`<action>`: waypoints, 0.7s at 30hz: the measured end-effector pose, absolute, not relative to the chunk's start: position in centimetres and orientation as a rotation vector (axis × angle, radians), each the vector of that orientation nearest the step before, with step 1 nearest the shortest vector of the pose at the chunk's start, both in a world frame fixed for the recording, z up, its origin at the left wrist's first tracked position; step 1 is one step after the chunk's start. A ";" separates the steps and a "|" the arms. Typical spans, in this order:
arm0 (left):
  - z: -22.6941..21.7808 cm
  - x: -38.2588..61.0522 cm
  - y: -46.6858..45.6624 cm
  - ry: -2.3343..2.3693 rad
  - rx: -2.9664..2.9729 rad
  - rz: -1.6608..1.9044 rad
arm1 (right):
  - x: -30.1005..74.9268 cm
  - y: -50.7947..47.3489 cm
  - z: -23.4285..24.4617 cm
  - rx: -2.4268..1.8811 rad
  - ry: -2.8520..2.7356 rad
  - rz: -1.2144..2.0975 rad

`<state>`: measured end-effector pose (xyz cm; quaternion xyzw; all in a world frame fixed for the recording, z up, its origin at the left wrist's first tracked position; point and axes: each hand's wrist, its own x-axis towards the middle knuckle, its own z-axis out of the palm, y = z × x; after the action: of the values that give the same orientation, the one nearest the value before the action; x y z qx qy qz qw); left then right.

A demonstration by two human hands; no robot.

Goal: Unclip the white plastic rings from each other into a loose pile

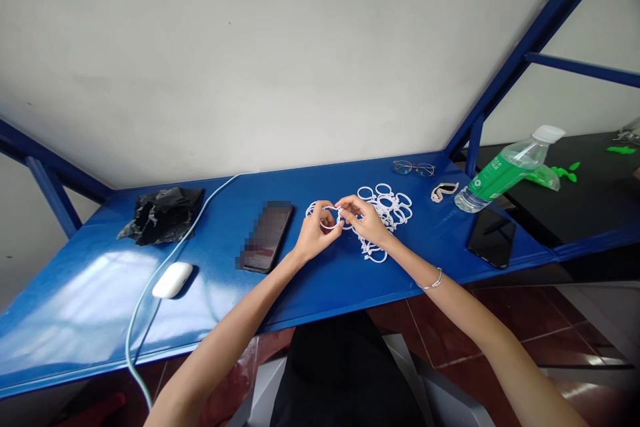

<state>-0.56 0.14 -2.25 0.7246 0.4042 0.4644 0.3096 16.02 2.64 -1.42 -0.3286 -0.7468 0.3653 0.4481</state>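
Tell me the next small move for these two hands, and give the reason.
Probably keep the thin white plastic-looking ring steady in the left hand and adjust its near edge with the right hand. Both hands meet at that ring, so settling it seems wiser than reaching for the heap of similar white rings beside the right hand.

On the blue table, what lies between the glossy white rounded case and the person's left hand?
In the head view, a black rectangular phone, partly pixelated, lies between the white case and the left hand.
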 end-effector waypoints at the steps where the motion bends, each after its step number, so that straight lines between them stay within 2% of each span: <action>1: -2.2 -0.5 0.1 1.069 1.915 1.228 | 16.0 2.6 -1.4 -0.815 -1.848 0.906; 21: -2.1 -0.5 0.2 1.079 1.943 1.199 | 16.1 2.7 -1.6 -0.821 -1.838 0.889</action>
<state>-0.51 0.18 -2.10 0.7332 0.4070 0.4525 0.3034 16.07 2.71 -1.59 -0.3327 -0.7445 0.3602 0.4532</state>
